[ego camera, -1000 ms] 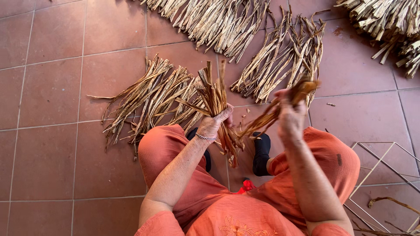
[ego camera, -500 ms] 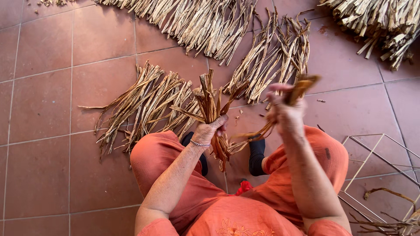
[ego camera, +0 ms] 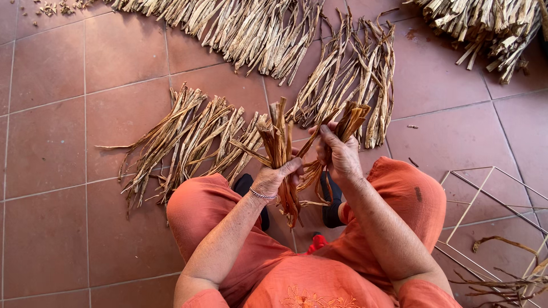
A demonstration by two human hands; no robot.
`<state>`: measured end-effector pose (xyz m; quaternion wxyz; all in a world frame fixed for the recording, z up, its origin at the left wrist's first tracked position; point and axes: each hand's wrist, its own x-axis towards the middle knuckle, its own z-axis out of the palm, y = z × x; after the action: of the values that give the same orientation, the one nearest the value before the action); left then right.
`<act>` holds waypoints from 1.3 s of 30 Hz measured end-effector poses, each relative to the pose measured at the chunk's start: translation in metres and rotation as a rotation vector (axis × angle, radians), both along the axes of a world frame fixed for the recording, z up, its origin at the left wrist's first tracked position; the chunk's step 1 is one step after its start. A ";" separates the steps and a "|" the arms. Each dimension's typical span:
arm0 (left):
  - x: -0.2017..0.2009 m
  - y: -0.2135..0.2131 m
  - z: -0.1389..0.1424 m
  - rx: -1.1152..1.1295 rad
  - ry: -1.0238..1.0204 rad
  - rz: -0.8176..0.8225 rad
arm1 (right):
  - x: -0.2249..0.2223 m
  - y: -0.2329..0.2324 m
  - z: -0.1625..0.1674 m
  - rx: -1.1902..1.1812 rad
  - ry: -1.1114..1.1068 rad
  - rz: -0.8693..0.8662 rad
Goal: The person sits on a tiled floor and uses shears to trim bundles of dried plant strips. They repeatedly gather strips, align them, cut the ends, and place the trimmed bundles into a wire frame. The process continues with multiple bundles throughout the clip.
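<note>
Head view: the person sits low over a floor of red tiles [ego camera: 51, 114], knees apart in orange trousers [ego camera: 194, 217]. Just left of the frame's middle the left hand [ego camera: 273, 179] is wrapped tight around a bundle of dried strips [ego camera: 278, 142], which stands nearly upright, its top ends fanning above the fist and its tail hanging below toward the lap. A thin bracelet [ego camera: 261, 195] sits on that wrist. Just right of the middle the right hand [ego camera: 338, 153] is closed on a smaller bunch of strips [ego camera: 351, 120], thumb pressed along it, held close beside the bundle; whether the two bunches touch I cannot tell.

Behind the hands, one flat row of strips [ego camera: 182, 137] lies fanned on the tiles at centre left, another row [ego camera: 354, 74] at upper centre, and a long heap [ego camera: 240, 28] runs along the top edge, with a further pile [ego camera: 491, 28] in the upper right corner. A wire frame [ego camera: 485, 199] stands at lower right.

Risks, as I judge them: the strips look dry and brittle, so a hard squeeze or bend could snap them. The loose lower ends hang free of the left fist and could slide out. Stray ends might also snag the laid rows just beyond the knees and disturb them.
</note>
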<state>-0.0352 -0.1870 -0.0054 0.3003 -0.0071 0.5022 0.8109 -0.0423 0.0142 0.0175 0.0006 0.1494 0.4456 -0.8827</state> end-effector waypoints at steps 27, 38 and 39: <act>-0.006 -0.010 -0.027 -0.081 0.102 0.142 | -0.004 0.035 0.022 0.008 0.021 -0.222; -0.015 -0.025 -0.010 0.023 0.075 0.094 | -0.003 0.055 0.026 0.178 0.281 -0.208; -0.015 -0.024 -0.010 0.030 0.049 0.058 | -0.003 0.051 0.023 0.183 0.250 -0.165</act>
<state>-0.0504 -0.2109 -0.0155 0.2642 0.0025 0.4966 0.8268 -0.0450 0.0651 0.0409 -0.1410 0.0740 0.5067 -0.8473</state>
